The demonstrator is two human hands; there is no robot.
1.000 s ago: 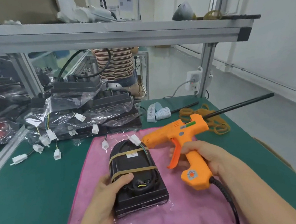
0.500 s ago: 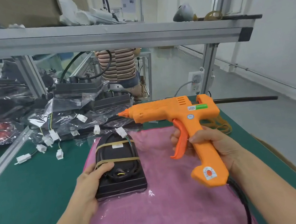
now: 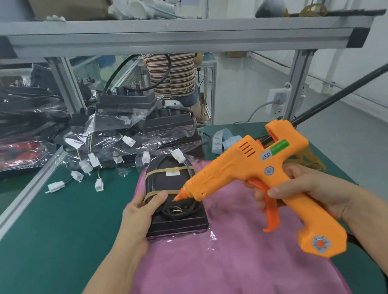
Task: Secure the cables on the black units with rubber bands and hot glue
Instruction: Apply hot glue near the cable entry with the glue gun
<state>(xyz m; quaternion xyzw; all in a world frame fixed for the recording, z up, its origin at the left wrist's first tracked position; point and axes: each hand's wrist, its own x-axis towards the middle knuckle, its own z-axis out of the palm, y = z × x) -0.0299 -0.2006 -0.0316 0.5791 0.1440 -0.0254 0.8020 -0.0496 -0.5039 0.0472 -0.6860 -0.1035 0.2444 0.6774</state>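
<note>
- Black unit [image 3: 176,219] lies flat at centre frame on the upper-left part of a pink cloth [image 3: 228,265], partly over clear plastic film.
- Two tan rubber bands [image 3: 166,171] cross the unit: one near its far end, one at mid-length. Coiled black cable [image 3: 179,209] sits on top of the unit at its near end, w/ yellow and green wires showing inside the coil.
- White connector [image 3: 178,155] rests at the far end of the unit, on a wire lead.
- Left hand [image 3: 140,215] holds the unit by its left edge; thumb lies across the top, touching the nearer band, fingers wrapped at the side.
- Right hand [image 3: 314,187] grips the handle of an orange glue gun [image 3: 263,177]; fingers curled round the trigger area, thumb on the near side of the grip.
- Gun nozzle points left and down, tip just above the unit beside the nearer band, close to the left thumb. Contact w/ the unit: cannot tell.
- Black glue stick [image 3: 348,88] projects from the rear of the gun toward upper right of frame.
- Green table [image 3: 41,253] carries the cloth. Stack of more black units in plastic bags [image 3: 124,131], w/ loose white connectors, sits behind, left of centre.
- Pile of spare tan bands [image 3: 313,158] lies right of the gun, partly hidden.
- Aluminium frame shelf [image 3: 173,36] spans the top of frame; a person in a striped shirt [image 3: 173,75] stands beyond it.
</note>
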